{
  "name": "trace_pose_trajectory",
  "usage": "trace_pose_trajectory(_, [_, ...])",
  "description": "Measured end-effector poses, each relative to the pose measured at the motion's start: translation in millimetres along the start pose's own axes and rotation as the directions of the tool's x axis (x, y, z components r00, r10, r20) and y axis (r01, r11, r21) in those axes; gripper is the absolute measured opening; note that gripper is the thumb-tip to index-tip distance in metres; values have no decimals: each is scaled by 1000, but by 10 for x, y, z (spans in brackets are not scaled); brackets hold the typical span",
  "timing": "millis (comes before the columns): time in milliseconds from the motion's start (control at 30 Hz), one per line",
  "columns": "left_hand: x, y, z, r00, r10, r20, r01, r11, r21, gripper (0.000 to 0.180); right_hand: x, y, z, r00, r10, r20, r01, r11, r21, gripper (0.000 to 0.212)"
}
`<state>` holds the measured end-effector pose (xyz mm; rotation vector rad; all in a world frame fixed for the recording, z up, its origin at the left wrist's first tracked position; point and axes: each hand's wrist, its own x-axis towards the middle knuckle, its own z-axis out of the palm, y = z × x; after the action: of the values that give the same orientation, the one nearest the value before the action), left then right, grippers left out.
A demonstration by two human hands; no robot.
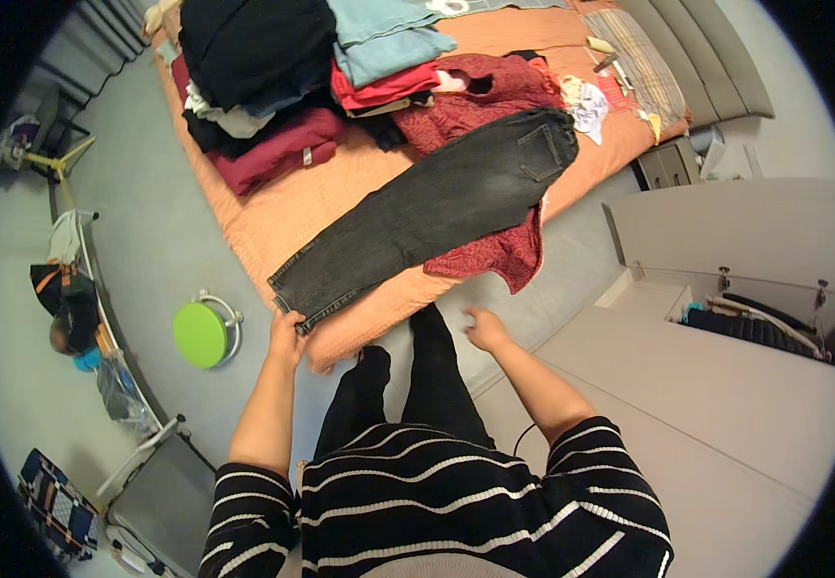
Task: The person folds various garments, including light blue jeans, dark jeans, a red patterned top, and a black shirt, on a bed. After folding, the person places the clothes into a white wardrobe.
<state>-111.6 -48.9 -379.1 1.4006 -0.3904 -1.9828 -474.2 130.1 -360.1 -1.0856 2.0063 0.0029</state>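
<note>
Two hands show at the near edge of the bed (273,226), which wears an orange cover. The left hand (287,337) pinches the hem of a pair of dark grey jeans (437,207), fingers closed on the cuff right at the bed's edge. The right hand (485,329) hangs loose and part open, holding nothing, just beyond the corner of the mattress and apart from the jeans. The jeans lie flat and folded leg on leg, running slantwise from the cuff by the left hand up to the waist and back pocket further across the bed. Under their upper half lies a dark red knitted garment (494,255), one end drooping over the bed's side. Behind them a heap of folded clothes (273,77) is piled: black, maroon, red and pale blue pieces, touching one another. On the grey floor to the left stands a round green stool (200,334). To the right a white wardrobe (726,231) stands open, with dark clothes inside.
</note>
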Motion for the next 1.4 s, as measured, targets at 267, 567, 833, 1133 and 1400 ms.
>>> trace_pose_trajectory(267, [-1160,418,1420,381,-266,885,-909,68,412,38,39,-1544,-548,991,-96,93,-96,-27,995,71])
trace_pose_trajectory(567, [-1201,504,1056,341,-103,934,-940,-49,337,25,-325,-550,-274,976,195,97,-96,-18,995,21])
trace_pose_trajectory(833, [-1243,424,600,331,-179,926,-941,7,338,20,-673,-318,383,866,277,416,-409,-84,909,21])
trace_pose_trajectory(1133, [-1330,390,392,418,-151,896,-896,96,434,23,-272,-349,290,875,218,431,-422,-89,902,16])
trace_pose_trajectory(1400, [-1438,521,339,471,-103,876,-875,76,479,25,871,-166,-59,911,324,255,-218,-146,965,36])
